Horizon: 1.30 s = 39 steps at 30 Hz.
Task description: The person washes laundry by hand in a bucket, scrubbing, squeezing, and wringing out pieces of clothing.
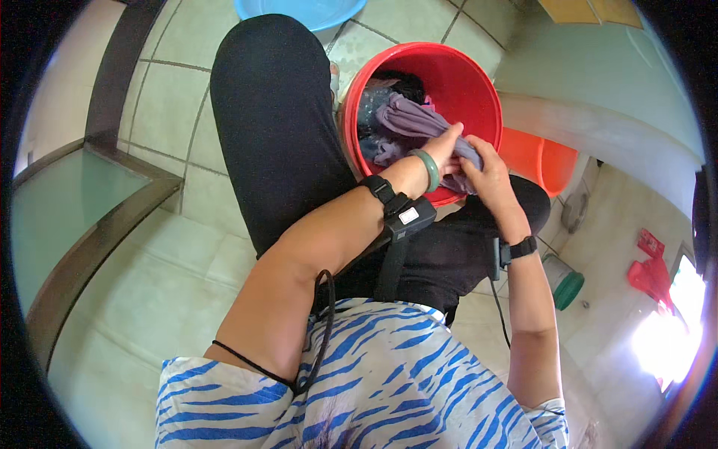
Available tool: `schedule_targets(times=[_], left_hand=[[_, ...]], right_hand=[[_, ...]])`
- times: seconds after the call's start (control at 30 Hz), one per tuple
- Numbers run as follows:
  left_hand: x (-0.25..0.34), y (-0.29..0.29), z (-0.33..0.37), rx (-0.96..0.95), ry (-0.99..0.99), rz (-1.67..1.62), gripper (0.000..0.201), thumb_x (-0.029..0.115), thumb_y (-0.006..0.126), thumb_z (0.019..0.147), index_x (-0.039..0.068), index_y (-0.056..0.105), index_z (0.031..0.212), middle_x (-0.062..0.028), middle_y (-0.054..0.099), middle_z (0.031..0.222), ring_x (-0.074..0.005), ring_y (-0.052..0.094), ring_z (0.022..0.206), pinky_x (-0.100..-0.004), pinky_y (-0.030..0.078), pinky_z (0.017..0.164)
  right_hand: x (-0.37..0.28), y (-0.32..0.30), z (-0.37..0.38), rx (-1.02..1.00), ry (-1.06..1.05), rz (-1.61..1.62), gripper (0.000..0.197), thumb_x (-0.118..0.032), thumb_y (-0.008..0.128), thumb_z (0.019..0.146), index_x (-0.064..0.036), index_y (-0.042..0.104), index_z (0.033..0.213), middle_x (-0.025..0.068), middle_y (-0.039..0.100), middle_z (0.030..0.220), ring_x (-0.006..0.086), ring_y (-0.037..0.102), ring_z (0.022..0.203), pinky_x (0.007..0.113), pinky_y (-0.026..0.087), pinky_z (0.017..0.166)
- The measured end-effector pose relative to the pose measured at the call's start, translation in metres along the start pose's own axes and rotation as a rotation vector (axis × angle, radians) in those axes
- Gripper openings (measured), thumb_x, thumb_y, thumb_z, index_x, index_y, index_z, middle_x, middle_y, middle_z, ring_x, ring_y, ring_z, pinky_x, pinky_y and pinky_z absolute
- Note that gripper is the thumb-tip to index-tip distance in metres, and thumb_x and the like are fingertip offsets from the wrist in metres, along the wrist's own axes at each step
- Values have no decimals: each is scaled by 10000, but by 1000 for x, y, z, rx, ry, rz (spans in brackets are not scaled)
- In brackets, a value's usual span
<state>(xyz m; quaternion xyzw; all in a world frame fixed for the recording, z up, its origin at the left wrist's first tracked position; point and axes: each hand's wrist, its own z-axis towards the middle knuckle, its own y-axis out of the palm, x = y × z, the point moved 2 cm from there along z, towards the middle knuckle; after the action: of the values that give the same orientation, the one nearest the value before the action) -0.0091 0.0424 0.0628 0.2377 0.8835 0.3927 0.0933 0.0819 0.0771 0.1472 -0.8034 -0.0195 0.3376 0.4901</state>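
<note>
A red plastic bucket [479,82] stands on the tiled floor between my knees, filled with wet clothes in purple, grey-blue and black. My left hand [446,146], with a green bangle on its wrist, grips a fold of a purple-grey garment [407,120] at the bucket's near rim. My right hand [490,172] is closed on the same garment just beside it, and the two hands touch. A black strapped device sits on each of my wrists.
A blue basin [299,11] lies on the floor beyond my left knee. An orange tub [550,161] stands behind the bucket on the right. A low glass-topped ledge [67,202] is at left, a green-lidded jar [565,284] at right.
</note>
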Motion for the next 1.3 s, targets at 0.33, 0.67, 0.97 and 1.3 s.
schedule_targets(times=[0.33, 0.67, 0.97, 1.3], left_hand=[[-7, -38, 37, 211, -19, -118, 360, 388, 524, 832, 80, 587, 1009, -96, 612, 905, -247, 573, 756, -413, 472, 698], [6, -25, 3, 213, -207, -175, 399, 400, 492, 774, 49, 602, 927, -121, 596, 883, -248, 562, 780, -375, 444, 722], [-34, -38, 55, 166, 20, 68, 275, 293, 432, 859, 70, 592, 842, -86, 625, 810, -221, 599, 731, -352, 472, 673], [-39, -39, 49, 284, 35, 59, 267, 296, 478, 826, 60, 603, 817, -86, 619, 783, -224, 595, 681, -353, 474, 637]], right_hand=[[-24, 39, 9, 101, 230, -181, 397, -421, 459, 837, -60, 587, 939, 246, 600, 816, 388, 584, 833, 436, 462, 733], [-49, 37, -4, 32, 269, -20, 370, -417, 448, 834, -78, 592, 869, 257, 570, 770, 425, 562, 770, 471, 441, 697], [6, 28, 15, 139, 445, -148, 429, -434, 374, 873, -68, 594, 916, 247, 599, 841, 418, 568, 826, 462, 445, 727], [9, 30, 7, 104, 451, -75, 418, -425, 388, 878, -73, 592, 973, 238, 606, 859, 412, 570, 849, 449, 439, 754]])
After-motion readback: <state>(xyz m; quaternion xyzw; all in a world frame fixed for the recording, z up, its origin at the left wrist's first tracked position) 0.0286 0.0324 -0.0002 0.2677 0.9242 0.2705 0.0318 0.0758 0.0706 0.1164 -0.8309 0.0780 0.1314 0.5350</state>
